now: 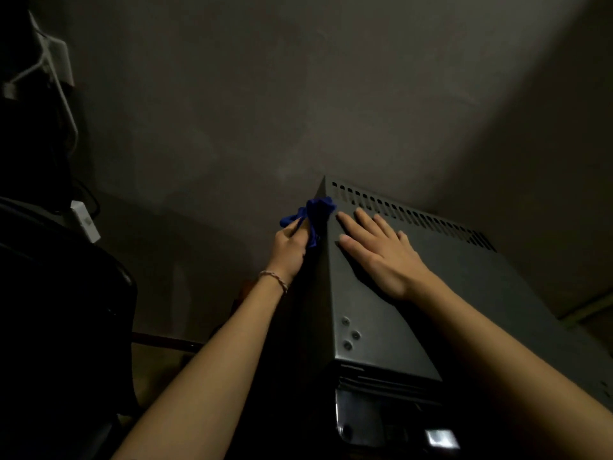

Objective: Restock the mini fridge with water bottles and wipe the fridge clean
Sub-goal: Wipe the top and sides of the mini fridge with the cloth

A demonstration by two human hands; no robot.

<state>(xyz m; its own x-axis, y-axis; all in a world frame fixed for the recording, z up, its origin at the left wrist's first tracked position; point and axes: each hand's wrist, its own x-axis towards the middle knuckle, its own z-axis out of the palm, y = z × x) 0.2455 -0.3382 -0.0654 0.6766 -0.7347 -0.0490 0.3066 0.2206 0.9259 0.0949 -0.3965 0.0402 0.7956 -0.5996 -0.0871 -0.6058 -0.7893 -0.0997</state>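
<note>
Gripping a bunched blue cloth (315,215), the left hand (288,247) holds it against the upper left side edge of the dark grey mini fridge (447,287), near its back corner. Flat and relaxed, the right hand (378,254) rests palm-down on the fridge's top, just before the row of vent slots (414,217); a thin bracelet (273,279) circles the left wrist

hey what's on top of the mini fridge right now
Only the right hand lies flat on the mini fridge, near its vent slots. The left hand holds a blue cloth at the top's left edge. The surface under the palm is hidden.
</note>
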